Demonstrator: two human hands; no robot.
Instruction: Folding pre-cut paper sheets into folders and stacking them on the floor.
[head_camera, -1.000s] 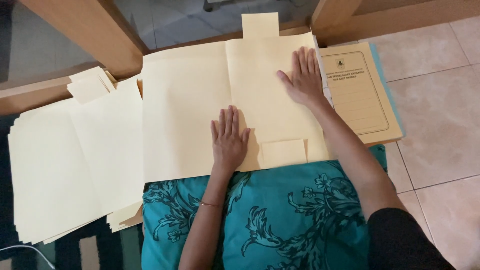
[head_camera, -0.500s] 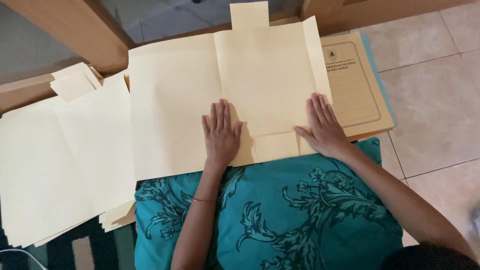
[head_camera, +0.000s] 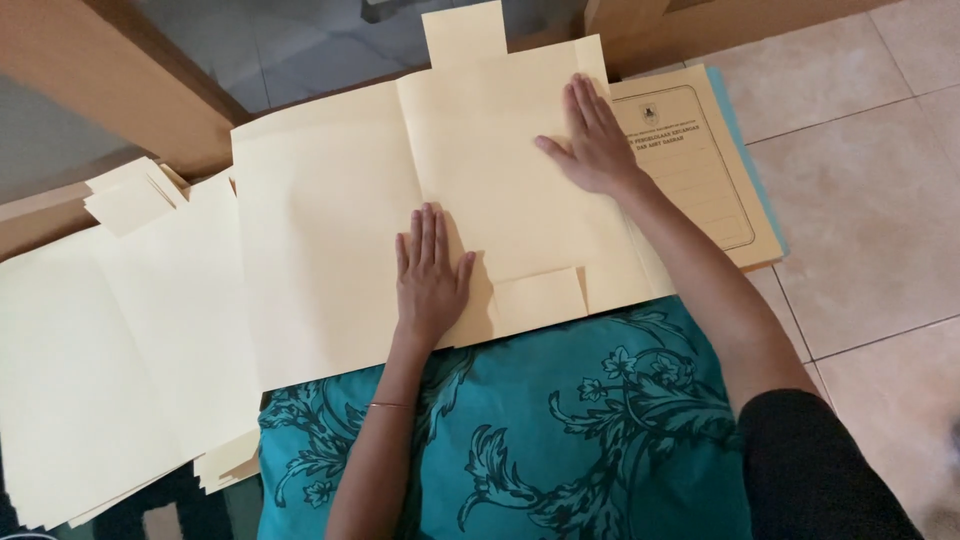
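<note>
Flatly, both hands, left (head_camera: 430, 275) and right (head_camera: 595, 145), press the creased cream folder sheet (head_camera: 330, 230), fingers spread.

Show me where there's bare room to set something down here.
Bare tile floor right of the printed folder, and teal cushion between the forearms. Crowded: left hand and right hand press the open sheet; stacked sheets fill the left.

Tan printed folder cover (head_camera: 700, 165) with dark rectangular border, right of the blank cream sheets, on tiled floor

A teal floral cushion (head_camera: 560, 440), stacked cream sheets (head_camera: 110, 350), tiled floor (head_camera: 870, 210)
</note>
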